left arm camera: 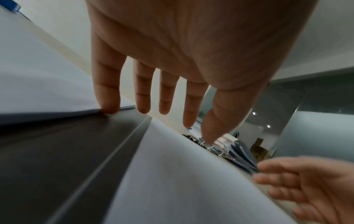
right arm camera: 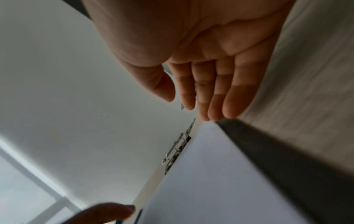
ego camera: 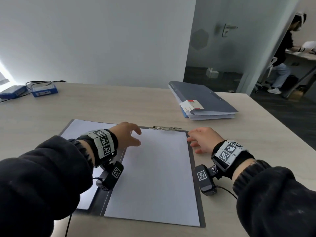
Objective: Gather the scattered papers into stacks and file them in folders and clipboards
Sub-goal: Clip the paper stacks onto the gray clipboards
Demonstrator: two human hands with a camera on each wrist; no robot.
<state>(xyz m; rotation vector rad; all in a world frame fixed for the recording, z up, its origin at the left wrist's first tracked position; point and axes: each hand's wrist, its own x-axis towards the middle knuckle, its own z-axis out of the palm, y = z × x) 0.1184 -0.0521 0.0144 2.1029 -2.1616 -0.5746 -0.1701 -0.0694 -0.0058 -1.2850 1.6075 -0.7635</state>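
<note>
An open dark grey folder (ego camera: 196,185) lies flat in front of me with a metal clip (ego camera: 165,128) at its top edge. A stack of white paper (ego camera: 153,177) lies on its right half, and another white sheet (ego camera: 80,130) on its left half. My left hand (ego camera: 127,135) hovers over the folder's spine near the top, fingers spread and straight; its little finger (left arm camera: 107,104) touches the edge of the left sheet (left arm camera: 38,75). My right hand (ego camera: 203,139) is open at the folder's top right corner, fingers (right arm camera: 220,98) straight beside the paper (right arm camera: 220,181).
A closed grey folder (ego camera: 201,98) stuffed with papers lies at the back right of the wooden table (ego camera: 119,103). Two blue boxes (ego camera: 44,90) with a cable sit at the back left. A person (ego camera: 283,53) sits at another desk beyond the doorway.
</note>
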